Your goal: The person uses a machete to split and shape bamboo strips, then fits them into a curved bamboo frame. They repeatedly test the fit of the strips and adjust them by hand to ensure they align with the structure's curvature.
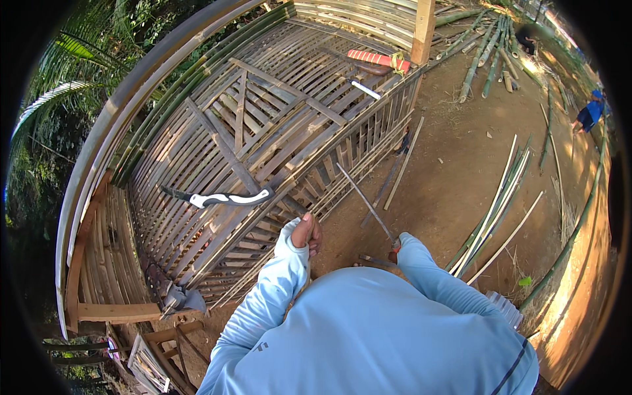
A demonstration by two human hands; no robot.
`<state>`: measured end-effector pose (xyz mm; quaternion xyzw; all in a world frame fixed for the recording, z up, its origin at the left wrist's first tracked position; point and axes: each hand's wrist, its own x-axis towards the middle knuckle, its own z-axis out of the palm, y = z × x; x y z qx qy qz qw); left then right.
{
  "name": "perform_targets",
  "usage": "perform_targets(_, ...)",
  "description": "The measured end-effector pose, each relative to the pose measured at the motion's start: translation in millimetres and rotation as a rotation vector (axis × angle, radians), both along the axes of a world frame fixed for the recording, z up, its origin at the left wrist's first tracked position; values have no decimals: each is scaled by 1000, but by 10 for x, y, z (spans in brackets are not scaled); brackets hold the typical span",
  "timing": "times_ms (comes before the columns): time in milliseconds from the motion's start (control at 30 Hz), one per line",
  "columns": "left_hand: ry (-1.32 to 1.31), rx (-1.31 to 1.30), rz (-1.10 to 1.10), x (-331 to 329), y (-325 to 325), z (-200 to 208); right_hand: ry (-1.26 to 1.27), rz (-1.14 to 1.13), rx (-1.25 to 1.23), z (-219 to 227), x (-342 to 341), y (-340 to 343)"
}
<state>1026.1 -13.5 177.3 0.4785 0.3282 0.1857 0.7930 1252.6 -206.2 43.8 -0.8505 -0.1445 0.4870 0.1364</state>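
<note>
My right hand [395, 252] is closed round the grip of a long-bladed knife [366, 202]. Its narrow grey blade slants up and left, its tip near the side of a slatted bamboo platform [289, 168]. My left hand [307, 234] is held in front of my body by the platform's near edge, fingers curled in. Whatever it may hold is hidden. A pruning saw [230, 198] with a white and black handle lies on the slats ahead of my left hand.
A red striped sheath [378, 60] with a yellow tie and a white tube [365, 90] lie at the platform's far end. Split bamboo strips [497, 204] rest on the dirt at right. Cut bamboo poles [487, 56] are piled behind. A person in blue [590, 112] is far right.
</note>
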Motion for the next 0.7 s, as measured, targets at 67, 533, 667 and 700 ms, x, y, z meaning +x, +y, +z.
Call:
perform_targets(67, 30, -26, -45, 26, 57, 13, -81, 247, -80, 309, -48, 114)
perform_targets(533, 13, 28, 169, -64, 63, -132, 189, -787, 490, -188, 1240, 1335)
perform_targets(667, 80, 19, 248, -106, 96, -75, -357, -47, 565, -170, 1730, 2187)
perform_targets(700, 134, 52, 262, -135, 101, -102, -395, -41, 558, -242, 1972, 2480)
